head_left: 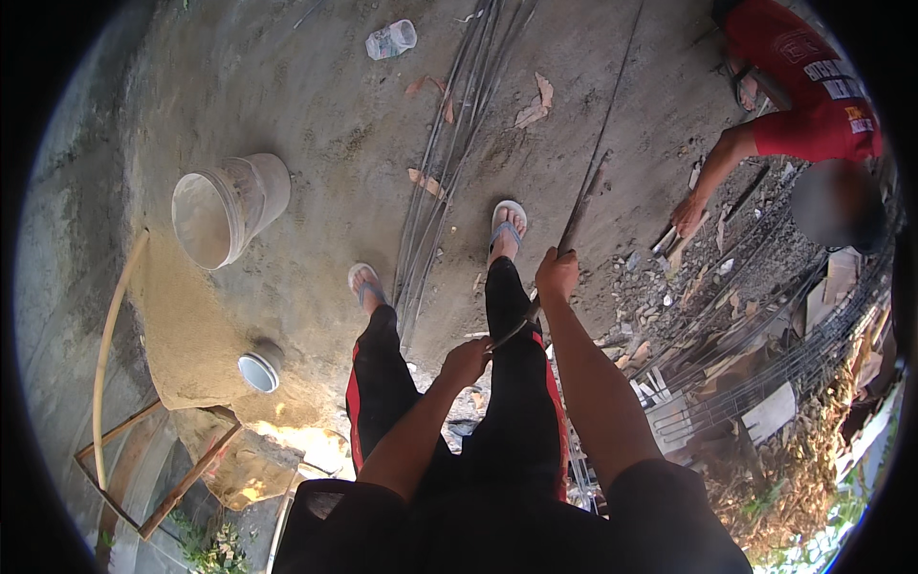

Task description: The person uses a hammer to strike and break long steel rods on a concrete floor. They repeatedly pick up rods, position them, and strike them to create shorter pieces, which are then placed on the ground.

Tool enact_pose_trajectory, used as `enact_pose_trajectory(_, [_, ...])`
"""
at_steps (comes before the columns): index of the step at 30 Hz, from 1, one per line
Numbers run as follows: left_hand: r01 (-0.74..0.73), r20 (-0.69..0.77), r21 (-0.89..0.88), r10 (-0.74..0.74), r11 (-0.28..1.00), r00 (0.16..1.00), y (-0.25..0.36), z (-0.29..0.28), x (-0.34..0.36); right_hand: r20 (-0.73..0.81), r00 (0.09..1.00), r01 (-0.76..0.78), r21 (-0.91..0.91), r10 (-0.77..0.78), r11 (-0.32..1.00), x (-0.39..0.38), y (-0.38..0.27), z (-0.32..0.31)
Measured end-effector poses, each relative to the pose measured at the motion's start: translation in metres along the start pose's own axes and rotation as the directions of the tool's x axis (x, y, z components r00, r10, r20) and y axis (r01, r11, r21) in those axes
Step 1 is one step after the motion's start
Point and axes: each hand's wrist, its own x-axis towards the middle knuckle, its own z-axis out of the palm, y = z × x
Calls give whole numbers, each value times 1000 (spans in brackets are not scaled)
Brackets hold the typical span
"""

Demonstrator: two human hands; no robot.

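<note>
Hands clasp what seems a metal bar, right hand reaching beyond left hand.

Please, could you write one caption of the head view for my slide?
Left grip and right grip hold a dark bar, with thin rods lying on the ground ahead.

The rod looks dull metal, the large bucket smooth plastic, the ground rough and matt.
</note>
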Motion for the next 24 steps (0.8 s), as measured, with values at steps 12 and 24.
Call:
enact_pose_trajectory(12, [-145, 27, 93, 143, 985, 989, -85, -8, 53, -51, 997, 59, 60, -56, 996, 15, 0, 76])
enact_pose_trajectory(24, [-173, -146, 40, 177, 984, 973, -118, 22, 88, 259, 965, -95, 470, -34, 877, 34, 18, 59])
